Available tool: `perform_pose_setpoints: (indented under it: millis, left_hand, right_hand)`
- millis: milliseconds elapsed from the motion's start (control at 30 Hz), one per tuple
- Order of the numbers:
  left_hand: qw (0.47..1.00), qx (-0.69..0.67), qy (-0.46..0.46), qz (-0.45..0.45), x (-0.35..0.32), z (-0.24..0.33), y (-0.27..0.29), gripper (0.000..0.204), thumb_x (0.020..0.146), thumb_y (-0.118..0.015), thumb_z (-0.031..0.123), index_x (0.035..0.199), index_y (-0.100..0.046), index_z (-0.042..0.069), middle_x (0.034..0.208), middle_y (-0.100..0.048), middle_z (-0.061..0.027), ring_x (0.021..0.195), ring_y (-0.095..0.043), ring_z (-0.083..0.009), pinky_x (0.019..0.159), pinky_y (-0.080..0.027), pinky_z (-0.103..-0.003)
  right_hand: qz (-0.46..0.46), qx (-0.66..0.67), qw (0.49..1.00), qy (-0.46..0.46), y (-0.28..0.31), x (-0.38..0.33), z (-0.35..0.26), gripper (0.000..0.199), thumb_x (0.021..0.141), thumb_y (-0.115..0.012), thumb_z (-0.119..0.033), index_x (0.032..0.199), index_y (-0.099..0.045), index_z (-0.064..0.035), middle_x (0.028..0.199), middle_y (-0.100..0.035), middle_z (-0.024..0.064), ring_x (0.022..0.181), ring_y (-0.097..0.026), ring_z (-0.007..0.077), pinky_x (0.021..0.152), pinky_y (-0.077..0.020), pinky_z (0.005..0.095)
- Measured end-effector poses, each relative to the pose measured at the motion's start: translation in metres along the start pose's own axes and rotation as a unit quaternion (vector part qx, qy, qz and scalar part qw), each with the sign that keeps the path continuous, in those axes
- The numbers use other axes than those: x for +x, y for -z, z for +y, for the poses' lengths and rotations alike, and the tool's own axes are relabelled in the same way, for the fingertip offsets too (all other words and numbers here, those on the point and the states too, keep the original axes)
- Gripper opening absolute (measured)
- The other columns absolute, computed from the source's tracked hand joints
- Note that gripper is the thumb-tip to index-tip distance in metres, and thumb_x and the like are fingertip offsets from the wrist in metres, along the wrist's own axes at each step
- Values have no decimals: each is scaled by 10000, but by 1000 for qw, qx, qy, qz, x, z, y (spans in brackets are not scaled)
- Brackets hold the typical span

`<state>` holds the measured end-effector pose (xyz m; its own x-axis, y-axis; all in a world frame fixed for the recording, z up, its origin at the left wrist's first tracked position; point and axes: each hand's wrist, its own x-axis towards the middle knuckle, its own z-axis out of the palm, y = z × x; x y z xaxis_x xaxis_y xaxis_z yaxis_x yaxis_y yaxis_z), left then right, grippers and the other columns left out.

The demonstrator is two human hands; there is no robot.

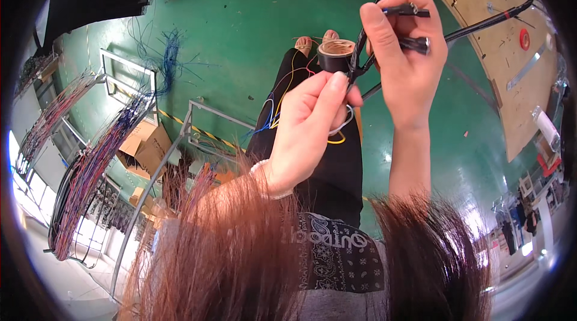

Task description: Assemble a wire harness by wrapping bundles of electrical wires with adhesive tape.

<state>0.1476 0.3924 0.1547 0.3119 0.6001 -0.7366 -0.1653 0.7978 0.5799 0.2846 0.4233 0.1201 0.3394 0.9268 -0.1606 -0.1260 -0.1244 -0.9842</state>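
My left hand (308, 122) pinches a black-taped wire harness (358, 50) where its branches meet, thumb pressed on top. A roll of black tape (335, 61) sits right at these fingertips, its round core turned up; whether the strip is stuck to the harness cannot be made out. To the right, my right hand (410, 74) is closed round short black cable ends (415, 44), which poke out past its fingers. Loose yellow, blue and white wires (276, 115) hang below the left hand, over my dark trousers.
A wooden board (487, 74) with pegs, a red tape roll (525, 39) and a taped harness branch curves along the right. At left stand grey metal frames (186, 119), hung bundles of coloured wires (96, 171) and a cardboard box (147, 146). Blue wires (171, 56) lie over the green floor (240, 8).
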Motion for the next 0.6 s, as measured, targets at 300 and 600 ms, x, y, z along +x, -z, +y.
perform_pose_setpoints:
  millis: [300,600]
  left_hand:
    - [985,-41,28,-166,-1,0,36,429,1011,-416,307,1250,-512,-37,758,-514,6,709,-468,-67,669,-380,-207]
    - [970,189,-97,-118,-15,-15,36,250,984,-457,76,1216,-492,-13,739,-528,-8,679,-497,-79,673,-436,-225]
  right_hand:
    - [61,-12,996,-59,-6,5,4,188,882,-711,-244,855,-604,-92,620,-482,-77,497,-364,-8,419,-216,187]
    - [66,-47,997,-12,-29,13,-14,204,903,-668,-106,780,-516,-50,642,-468,-68,546,-361,-2,486,-276,179]
